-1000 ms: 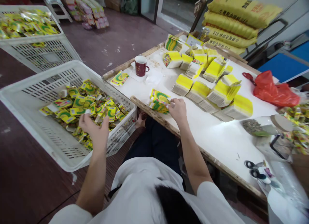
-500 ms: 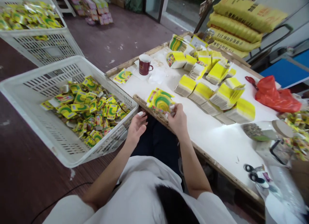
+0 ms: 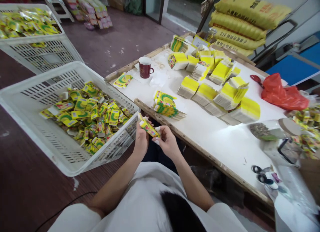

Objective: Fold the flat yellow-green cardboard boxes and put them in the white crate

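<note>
A yellow and green printed card packet point(image 3: 149, 128) is held between both hands over my lap, just off the table edge. My left hand point(image 3: 141, 138) grips its left end with the fingers behind it. The right hand point(image 3: 168, 141) pinches its right end between thumb and fingers. Just beyond, on the table, lies a fanned stack of flat yellow-green printed cards point(image 3: 166, 103). To my left a white plastic crate point(image 3: 62, 158) holds many small yellow-green packets point(image 3: 92, 115).
On the white table point(image 3: 200, 132) stand a maroon mug point(image 3: 145, 70), rows of yellow card stacks point(image 3: 207, 93), a red plastic bag point(image 3: 281, 92), a glass jar point(image 3: 265, 132) and scissors point(image 3: 261, 175). Another filled crate point(image 3: 47, 52) is behind. Yellow sacks point(image 3: 242, 25) are piled at the far right.
My right hand has moved from the card stack on the table back to my lap. Both hands now meet on one packet; the left was empty before.
</note>
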Action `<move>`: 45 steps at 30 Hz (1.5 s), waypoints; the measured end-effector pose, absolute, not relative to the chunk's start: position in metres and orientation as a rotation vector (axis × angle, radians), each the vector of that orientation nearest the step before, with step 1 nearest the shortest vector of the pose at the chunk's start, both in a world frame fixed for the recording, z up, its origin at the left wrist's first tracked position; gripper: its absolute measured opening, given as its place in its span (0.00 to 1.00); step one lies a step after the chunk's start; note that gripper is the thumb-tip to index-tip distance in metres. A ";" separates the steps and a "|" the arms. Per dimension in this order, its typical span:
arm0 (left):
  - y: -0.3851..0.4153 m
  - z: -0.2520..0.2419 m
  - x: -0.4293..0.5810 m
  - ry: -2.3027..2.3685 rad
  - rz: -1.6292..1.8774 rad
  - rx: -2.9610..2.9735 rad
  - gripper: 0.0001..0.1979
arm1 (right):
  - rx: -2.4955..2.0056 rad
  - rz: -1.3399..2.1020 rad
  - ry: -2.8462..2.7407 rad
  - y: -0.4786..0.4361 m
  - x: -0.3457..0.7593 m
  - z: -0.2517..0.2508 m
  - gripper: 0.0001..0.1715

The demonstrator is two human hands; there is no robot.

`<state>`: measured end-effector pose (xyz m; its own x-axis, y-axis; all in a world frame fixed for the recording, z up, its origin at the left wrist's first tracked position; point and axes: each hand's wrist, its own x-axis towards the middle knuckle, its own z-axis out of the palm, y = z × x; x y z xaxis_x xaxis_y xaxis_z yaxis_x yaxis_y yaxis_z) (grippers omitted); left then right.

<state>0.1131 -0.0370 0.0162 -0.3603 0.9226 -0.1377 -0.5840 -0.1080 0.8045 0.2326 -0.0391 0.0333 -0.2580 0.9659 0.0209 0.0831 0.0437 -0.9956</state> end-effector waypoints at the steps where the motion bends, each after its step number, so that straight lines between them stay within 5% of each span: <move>1: -0.040 0.012 0.113 0.993 1.682 0.551 0.28 | -1.111 1.314 -1.466 -0.036 0.237 0.033 0.16; 5: -0.044 0.007 0.104 1.038 1.551 0.691 0.17 | -1.126 1.233 -1.529 -0.027 0.259 0.036 0.03; 16: -0.044 0.028 0.056 1.064 0.710 1.396 0.50 | -0.794 0.399 -2.336 -0.023 0.285 0.064 0.19; 20: -0.055 0.021 0.095 1.260 0.868 1.376 0.40 | -0.955 0.237 -2.026 -0.038 0.266 0.050 0.17; 24: -0.056 0.017 0.107 1.413 1.054 1.303 0.39 | -1.086 0.545 -1.663 -0.054 0.248 0.036 0.07; 28: -0.057 0.019 0.099 1.454 1.037 1.504 0.43 | -1.084 1.033 -1.293 -0.046 0.254 0.040 0.15; 37: -0.070 0.019 0.111 1.326 1.252 1.630 0.42 | -1.166 1.820 -0.854 -0.041 0.251 0.028 0.17; 45: -0.058 0.016 0.102 1.422 1.232 1.646 0.39 | -0.962 1.627 -0.959 -0.048 0.245 0.019 0.35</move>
